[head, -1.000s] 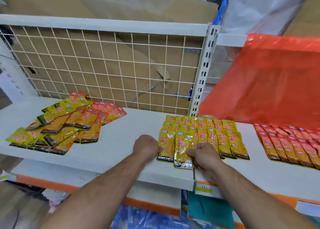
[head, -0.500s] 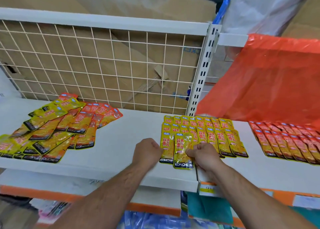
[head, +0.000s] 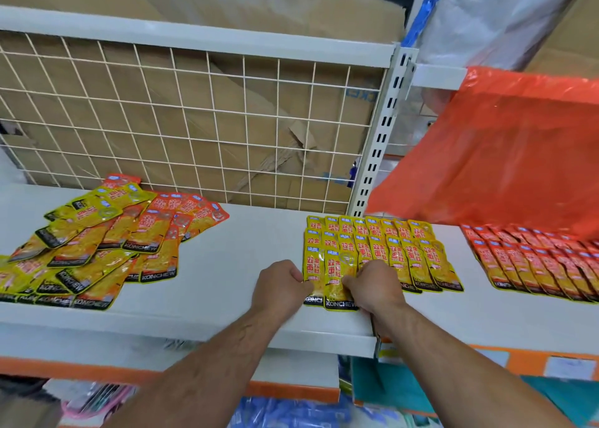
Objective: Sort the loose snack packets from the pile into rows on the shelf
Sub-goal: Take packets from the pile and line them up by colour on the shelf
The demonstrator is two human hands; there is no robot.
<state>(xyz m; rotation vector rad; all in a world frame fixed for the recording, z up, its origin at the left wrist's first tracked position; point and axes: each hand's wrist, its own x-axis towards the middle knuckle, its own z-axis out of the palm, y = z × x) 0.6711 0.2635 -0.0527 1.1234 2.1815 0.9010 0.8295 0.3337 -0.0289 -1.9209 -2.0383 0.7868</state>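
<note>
Hands closed inward: left hand (head: 280, 285) pinches leftmost packet (head: 311, 265) edge; right hand (head: 372, 288) grips front packet (head: 338, 265) beside it.

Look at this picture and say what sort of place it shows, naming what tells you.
Most likely a shop or its stockroom. A white metal shelf with a wire-grid back and slotted upright carries yellow snack packets in rows, and flattened cardboard stands behind.
</note>
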